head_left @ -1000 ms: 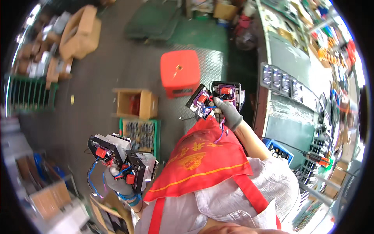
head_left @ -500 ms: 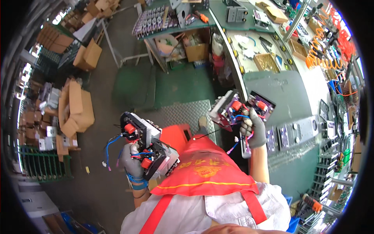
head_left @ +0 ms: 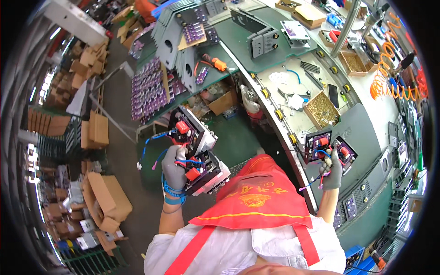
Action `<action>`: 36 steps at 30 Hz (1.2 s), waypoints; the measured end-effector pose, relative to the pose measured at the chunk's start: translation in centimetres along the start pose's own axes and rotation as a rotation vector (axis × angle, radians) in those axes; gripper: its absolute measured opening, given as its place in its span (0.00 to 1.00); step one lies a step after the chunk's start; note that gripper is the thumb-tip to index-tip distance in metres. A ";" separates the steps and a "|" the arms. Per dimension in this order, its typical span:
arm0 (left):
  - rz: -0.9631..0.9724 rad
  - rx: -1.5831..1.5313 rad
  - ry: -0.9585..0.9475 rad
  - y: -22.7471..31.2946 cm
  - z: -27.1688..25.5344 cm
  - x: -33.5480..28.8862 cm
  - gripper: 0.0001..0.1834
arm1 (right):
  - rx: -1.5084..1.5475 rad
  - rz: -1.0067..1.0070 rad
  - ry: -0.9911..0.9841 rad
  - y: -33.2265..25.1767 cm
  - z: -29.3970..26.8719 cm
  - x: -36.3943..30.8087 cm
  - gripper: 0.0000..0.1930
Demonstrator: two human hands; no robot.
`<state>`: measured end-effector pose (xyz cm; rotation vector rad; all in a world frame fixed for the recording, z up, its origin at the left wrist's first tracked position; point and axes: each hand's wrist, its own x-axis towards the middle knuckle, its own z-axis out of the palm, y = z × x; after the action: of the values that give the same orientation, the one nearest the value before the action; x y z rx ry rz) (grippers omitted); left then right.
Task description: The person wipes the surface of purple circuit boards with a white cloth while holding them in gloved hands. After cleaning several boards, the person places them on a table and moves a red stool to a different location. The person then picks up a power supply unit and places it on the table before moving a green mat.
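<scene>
Two stacked circuit assemblies (head_left: pixel 198 149) with red parts and loose blue wires fill the gloved left hand (head_left: pixel 174 170), clenched around them beside the bench (head_left: pixel 366 133) — likely rigid, fragile, best gripped by edges; right hand (head_left: pixel 331 174) grasps a smaller board pair (head_left: pixel 329 147).

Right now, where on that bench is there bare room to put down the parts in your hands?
The grey-green mat under the right hand and its two black modules looks bare between the tray of brass screws and the grey panels. The white top beyond is crowded with small tools. The left hand holds two modules over the floor.
</scene>
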<state>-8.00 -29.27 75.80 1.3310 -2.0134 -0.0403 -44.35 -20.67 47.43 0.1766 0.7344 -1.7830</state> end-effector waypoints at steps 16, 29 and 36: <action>0.020 -0.646 -0.199 -28.3 15.0 54.6 0.14 | 0.096 -0.106 0.243 17.5 34.2 23.1 0.14; 0.190 -0.319 -0.063 -31.0 59.7 89.3 0.14 | 0.323 -0.313 0.779 25.1 37.5 26.6 0.16; -0.147 -0.657 -0.213 -40.7 77.3 91.9 0.18 | 0.424 -0.519 0.839 26.6 41.5 26.2 0.14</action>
<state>-39.69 -149.69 51.72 1.0631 -1.8230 -0.8644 -19.37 -69.51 57.77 1.1571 1.0295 -2.3578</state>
